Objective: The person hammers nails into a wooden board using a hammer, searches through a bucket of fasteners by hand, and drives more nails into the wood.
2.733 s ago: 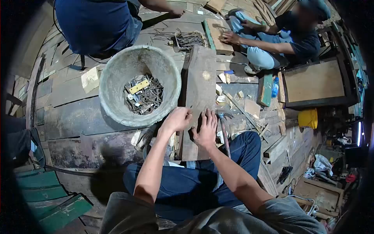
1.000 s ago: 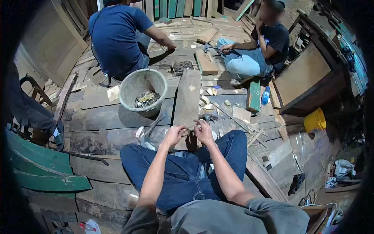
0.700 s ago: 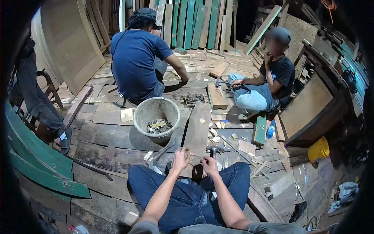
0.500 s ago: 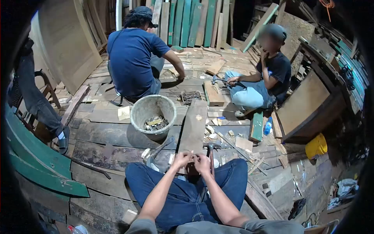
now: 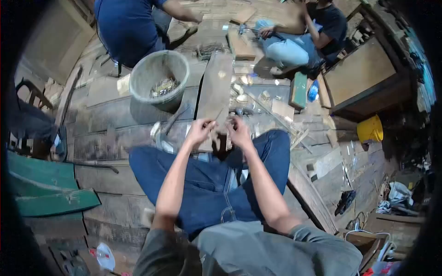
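Observation:
My left hand [image 5: 200, 132] is closed around a thin nail-like piece whose tip sticks out toward the upper right. Just to its right, my right hand [image 5: 239, 132] has its fingers bent together; whatever they hold is too small and blurred to name. Both hands are apart, above the near end of a thick wooden board [image 5: 214, 87] lying between my legs. Left of the board stands a grey bucket [image 5: 138, 83] with metal bits [image 5: 164, 87] inside. A hammer [image 5: 172, 122] rests beside the board, on its left.
One person in a blue shirt [image 5: 126, 30] sits at the upper left. Another person [image 5: 287, 48] sits at the upper right near a wood block [image 5: 240, 46]. Wood scraps, a green block [image 5: 299, 90], a blue bottle [image 5: 313, 91] and a yellow bucket [image 5: 370, 129] lie to the right.
My hands have moved apart from where they met over the board. The thin piece now shows beyond my left fingers. The view has tilted downward.

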A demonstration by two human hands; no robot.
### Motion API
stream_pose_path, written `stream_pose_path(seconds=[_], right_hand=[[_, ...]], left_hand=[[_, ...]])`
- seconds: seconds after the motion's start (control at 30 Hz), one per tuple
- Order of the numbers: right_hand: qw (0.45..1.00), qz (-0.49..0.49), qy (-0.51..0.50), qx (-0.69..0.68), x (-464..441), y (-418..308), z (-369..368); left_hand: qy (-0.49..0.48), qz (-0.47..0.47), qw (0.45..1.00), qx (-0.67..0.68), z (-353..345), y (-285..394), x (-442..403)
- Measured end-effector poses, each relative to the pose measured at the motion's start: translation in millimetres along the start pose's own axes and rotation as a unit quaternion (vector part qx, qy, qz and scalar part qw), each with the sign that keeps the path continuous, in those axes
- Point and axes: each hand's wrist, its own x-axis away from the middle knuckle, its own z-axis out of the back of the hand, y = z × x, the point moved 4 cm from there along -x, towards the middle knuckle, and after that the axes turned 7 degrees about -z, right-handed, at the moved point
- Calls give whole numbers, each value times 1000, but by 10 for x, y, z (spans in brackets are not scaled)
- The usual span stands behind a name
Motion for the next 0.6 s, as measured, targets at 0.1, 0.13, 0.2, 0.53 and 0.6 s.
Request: stream_pose_path(seconds=[0.1, 0.13, 0.2, 0.53, 0.6], right_hand=[[1000, 0, -26, 8, -40, -170, 102], [1000, 6, -27, 2, -75, -140, 75], [998, 3, -59, -6, -97, -178, 40], [945, -112, -91, -293, -235, 206, -152], [916, -157, -86, -358, -239, 242, -158]], left_hand=[[-49, 25, 998, -18, 17, 256, 9], [-47, 1, 999, -18, 5, 221, 13], [-30, -53, 996, -67, 25, 185, 20], [-22, -63, 991, -112, 73, 395, 16], [-8, -69, 994, -88, 80, 339, 14]])
